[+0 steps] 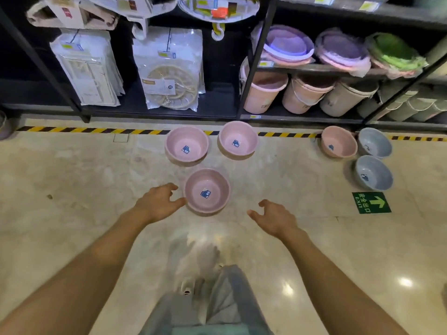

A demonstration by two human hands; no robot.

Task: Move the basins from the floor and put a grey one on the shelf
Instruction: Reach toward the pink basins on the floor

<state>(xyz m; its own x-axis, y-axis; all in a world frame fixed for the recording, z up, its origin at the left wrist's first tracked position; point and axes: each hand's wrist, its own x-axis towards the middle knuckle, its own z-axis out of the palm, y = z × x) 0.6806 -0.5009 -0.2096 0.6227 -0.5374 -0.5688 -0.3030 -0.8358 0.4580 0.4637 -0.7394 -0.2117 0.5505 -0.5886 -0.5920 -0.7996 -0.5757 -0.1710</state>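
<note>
Your left hand (158, 203) reaches out over the pale floor (72, 189) with its fingers spread and loosely bent, holding nothing; the thumb tip sits right at the left rim of the nearest pink basin (207, 191), and whether it actually touches is hard to tell. Beyond those fingers, further from you, two more pink basins stand side by side near the striped tape (96, 130): one on the left (186, 145) and one on the right (238, 140), close together but apart from the near one. Your right hand (273, 217) hovers on the other side of the near basin, a little apart from its rim, fingers relaxed and slightly curled, empty. Well off to the right of those fingers, a fourth pink basin (338, 145) sits just beside two grey basins, the far one (375, 142) by the tape and the near one (373, 172) in front of it, all on the floor. Behind them the shelf (314, 68) carries stacked basins above and pink buckets (266, 91) below. A green exit sign (371, 202) lies on the floor under the grey pair.
</note>
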